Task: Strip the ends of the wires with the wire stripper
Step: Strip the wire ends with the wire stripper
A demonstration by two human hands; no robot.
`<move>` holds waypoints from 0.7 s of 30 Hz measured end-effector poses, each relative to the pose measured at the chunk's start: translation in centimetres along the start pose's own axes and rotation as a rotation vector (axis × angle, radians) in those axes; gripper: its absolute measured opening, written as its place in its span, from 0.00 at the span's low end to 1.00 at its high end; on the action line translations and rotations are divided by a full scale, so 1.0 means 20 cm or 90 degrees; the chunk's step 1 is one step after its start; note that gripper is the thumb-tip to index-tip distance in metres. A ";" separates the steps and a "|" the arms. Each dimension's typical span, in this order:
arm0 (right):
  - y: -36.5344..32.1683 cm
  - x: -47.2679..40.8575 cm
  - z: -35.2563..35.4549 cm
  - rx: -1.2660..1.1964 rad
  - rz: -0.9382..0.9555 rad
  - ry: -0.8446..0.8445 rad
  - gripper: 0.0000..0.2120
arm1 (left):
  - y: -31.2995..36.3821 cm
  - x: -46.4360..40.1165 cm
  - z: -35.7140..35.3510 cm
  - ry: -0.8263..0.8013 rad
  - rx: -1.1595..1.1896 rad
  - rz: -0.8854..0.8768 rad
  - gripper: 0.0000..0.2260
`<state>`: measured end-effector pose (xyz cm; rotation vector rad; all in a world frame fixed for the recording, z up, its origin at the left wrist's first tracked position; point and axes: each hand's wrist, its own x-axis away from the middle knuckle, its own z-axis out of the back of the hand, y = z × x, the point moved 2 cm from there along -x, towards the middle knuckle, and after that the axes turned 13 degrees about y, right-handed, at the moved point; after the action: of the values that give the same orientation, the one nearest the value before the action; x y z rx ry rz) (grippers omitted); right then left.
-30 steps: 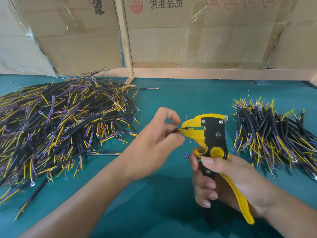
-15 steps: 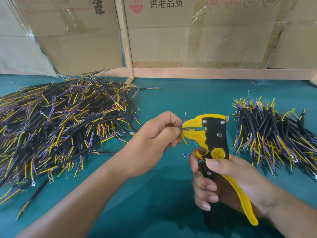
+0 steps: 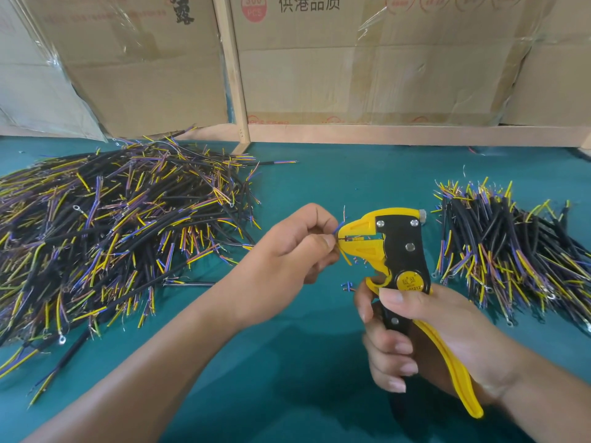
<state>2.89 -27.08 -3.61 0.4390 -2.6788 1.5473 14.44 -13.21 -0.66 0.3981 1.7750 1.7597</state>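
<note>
My right hand point(image 3: 425, 340) grips the handles of a yellow and black wire stripper point(image 3: 399, 251), held upright with its jaws pointing left. My left hand point(image 3: 287, 254) pinches a short wire point(image 3: 339, 227) at the jaw mouth; a thin conductor lies in the slot between the jaws. Blue and yellow strands of the wire splay out above and below the jaw tip. Most of the wire is hidden inside my left fingers.
A large heap of black cables with yellow, blue and purple ends point(image 3: 105, 238) covers the left of the teal tabletop point(image 3: 303, 362). A smaller pile point(image 3: 511, 251) lies at the right. Bits of cut insulation point(image 3: 347, 286) lie under the stripper. Cardboard boxes point(image 3: 351, 65) stand behind.
My left hand has shifted slightly, bringing the wire end to the jaw slot. The stripper's yellow handle has swung out a little from the black one.
</note>
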 end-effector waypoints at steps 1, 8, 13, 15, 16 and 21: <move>0.00 0.00 0.01 -0.028 -0.018 0.041 0.17 | 0.00 0.00 0.00 0.003 0.003 0.003 0.05; -0.03 0.00 0.03 -0.005 -0.029 0.138 0.24 | -0.02 0.00 0.03 0.042 -0.078 -0.036 0.05; -0.04 -0.01 0.04 0.011 -0.037 0.182 0.27 | -0.02 -0.01 0.03 0.062 -0.210 -0.083 0.06; -0.04 0.00 0.04 0.015 -0.040 0.175 0.27 | 0.00 -0.01 0.04 0.071 -0.248 -0.101 0.05; -0.04 0.00 0.04 0.014 -0.040 0.169 0.27 | 0.01 -0.01 0.04 0.074 -0.257 -0.109 0.04; -0.03 -0.01 0.03 0.006 -0.035 0.146 0.26 | 0.03 -0.01 0.06 0.057 -0.219 -0.101 0.05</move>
<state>3.25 -27.90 -3.46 0.3108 -2.4687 1.4952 15.24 -12.25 0.04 0.0355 1.4758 1.9447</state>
